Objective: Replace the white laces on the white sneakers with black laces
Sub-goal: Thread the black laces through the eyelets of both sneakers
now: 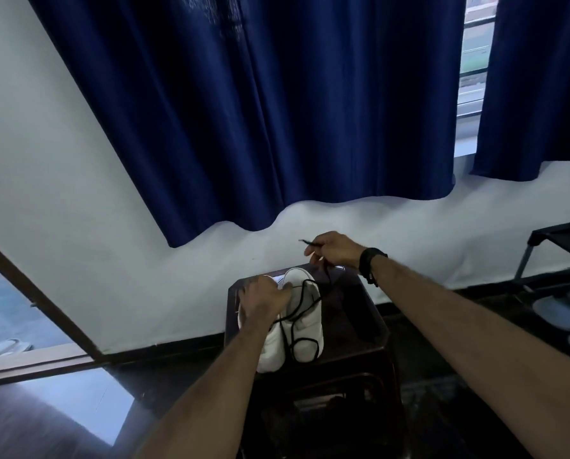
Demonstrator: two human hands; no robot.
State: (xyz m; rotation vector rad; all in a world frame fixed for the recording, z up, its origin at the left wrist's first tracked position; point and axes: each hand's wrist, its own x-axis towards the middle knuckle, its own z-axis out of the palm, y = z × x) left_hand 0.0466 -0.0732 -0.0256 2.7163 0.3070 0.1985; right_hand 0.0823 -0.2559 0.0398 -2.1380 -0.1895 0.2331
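Note:
Two white sneakers stand side by side on a dark stool (349, 326). The right sneaker (305, 323) has a black lace (298, 342) looping loosely over its top. My right hand (335, 250) is raised above the far end of the shoes and pinches one end of that lace, whose tip sticks out to the left. My left hand (263, 299) rests on the left sneaker (270, 352), gripping its upper and hiding most of it. I see no white laces.
Dark blue curtains (277, 111) hang over a white wall behind the stool. A black shoe rack (562, 260) with dark slippers stands at the right. A doorway with a wooden frame (38, 293) opens at the left. The floor is dark.

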